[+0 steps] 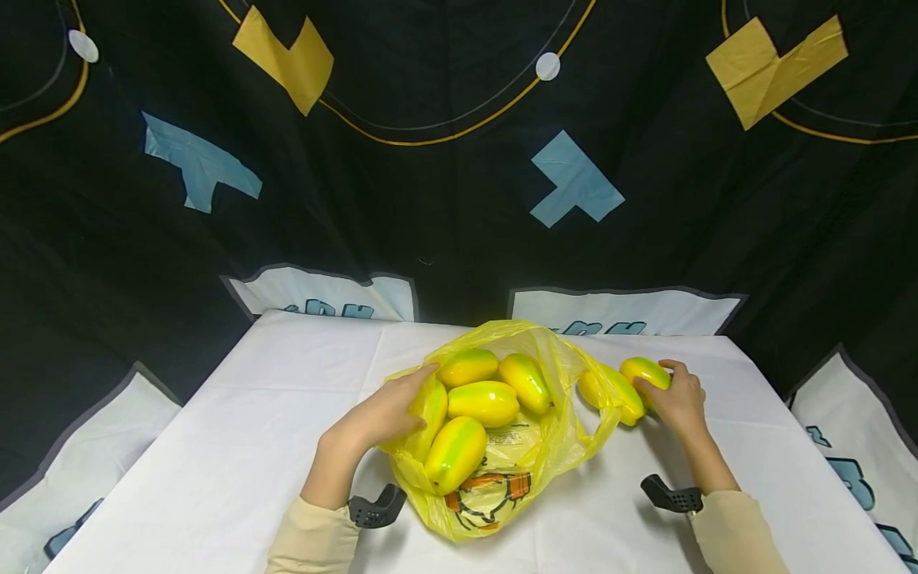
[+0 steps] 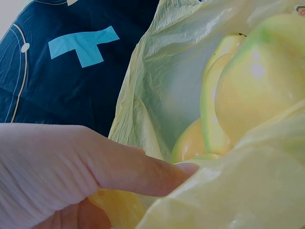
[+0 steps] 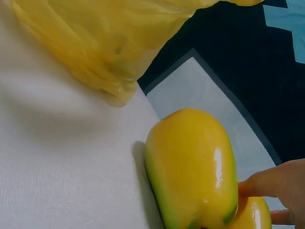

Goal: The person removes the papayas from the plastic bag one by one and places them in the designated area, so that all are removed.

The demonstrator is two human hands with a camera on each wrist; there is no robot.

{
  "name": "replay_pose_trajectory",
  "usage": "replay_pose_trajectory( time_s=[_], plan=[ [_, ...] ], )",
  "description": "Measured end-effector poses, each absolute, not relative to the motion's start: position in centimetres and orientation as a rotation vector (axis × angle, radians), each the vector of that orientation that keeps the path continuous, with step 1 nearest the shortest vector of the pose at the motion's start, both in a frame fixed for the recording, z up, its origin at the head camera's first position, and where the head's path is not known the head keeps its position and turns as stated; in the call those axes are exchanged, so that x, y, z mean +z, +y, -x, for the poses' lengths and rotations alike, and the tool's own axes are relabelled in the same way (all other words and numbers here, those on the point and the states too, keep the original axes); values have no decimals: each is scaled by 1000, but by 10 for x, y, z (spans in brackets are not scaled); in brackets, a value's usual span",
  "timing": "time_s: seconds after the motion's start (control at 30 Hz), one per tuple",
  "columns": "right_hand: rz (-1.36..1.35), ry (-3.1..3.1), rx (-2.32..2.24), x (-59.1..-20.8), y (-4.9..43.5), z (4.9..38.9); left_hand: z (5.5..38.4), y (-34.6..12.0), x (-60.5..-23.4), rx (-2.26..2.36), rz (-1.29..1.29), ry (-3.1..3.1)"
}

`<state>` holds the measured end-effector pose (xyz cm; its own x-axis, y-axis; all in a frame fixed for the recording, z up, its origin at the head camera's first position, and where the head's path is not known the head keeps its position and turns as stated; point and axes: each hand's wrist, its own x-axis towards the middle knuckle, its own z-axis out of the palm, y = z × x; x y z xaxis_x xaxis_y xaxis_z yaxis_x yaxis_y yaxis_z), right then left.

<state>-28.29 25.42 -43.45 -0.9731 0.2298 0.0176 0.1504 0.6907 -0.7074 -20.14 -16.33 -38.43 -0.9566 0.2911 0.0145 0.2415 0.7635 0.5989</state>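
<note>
A thin yellow plastic bag [image 1: 505, 518] with printing on it lies with its mouth wide. Several glossy yellow-green fruits [image 1: 484, 403], long and rounded like mangoes or papayas, are inside. My left hand [image 1: 383, 410] grips the bag's left rim, its thumb [image 2: 143, 174] over the film in the left wrist view; the other fingers are mostly hidden. Right of the bag, two more fruits lie side by side. My right hand [image 1: 677, 399] holds the farther fruit [image 1: 645, 371] between thumb and fingers. The nearer fruit [image 3: 193, 167] stands in front of it in the right wrist view.
A white cloth covers the table [image 1: 215, 446]. Behind it hangs a black curtain [image 1: 430, 223] with blue and gold shapes. The bag's loose right edge [image 1: 602, 426] overlaps the nearer outside fruit in the head view. Each wrist wears a black mount [image 1: 376, 508].
</note>
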Motion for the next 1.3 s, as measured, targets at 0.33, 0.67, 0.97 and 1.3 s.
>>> replay_pose_trajectory(
  time_s=[0.33, 0.67, 0.97, 1.3],
  plan=[
    [329, -2790, 1123, -418, 253, 276, 203, -162, -385, 963, -446, 2869],
    [151, -2699, 1190, -387, 235, 257, 203, -162, -386, 914, -498, 2899],
    [22, -2619, 1261, -355, 210, 232, 203, -161, -385, 898, -452, 2891],
    [-291, -2524, 1326, -338, 179, 206, 204, -162, -385, 896, -462, 2889]
  ],
)
